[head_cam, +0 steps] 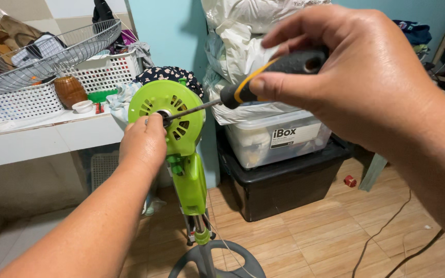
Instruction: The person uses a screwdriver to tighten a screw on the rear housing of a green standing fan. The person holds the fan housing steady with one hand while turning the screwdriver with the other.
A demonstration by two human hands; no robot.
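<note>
Green plastic dominates the middle of the room: a round lime-green fan motor housing point(168, 116) sits on top of a green neck and thin metal pole, stripped of its blades and guard, with the grey base point(217, 260) just visible on the tan tiled floor point(305, 237). The person's left hand point(142, 144) presses against the face of the housing beside the centre hub, fingertips pinched together close to the tip of the tool, apparently to steady both the head and the point. The right hand point(346, 77) is wrapped around the black-and-yellow handle of a long screwdriver point(256, 85), fingers clamped tight on the grip, with the slim steel shaft angled down and left so that it meets the hub. To the left, a white shelf point(52, 131) carries white plastic baskets and a wire fan guard point(42, 56) laid across them. Behind the fan, a clear lidded storage box point(279, 139) rests on a black bin point(284, 185), with stuffed white bags piled above.
</note>
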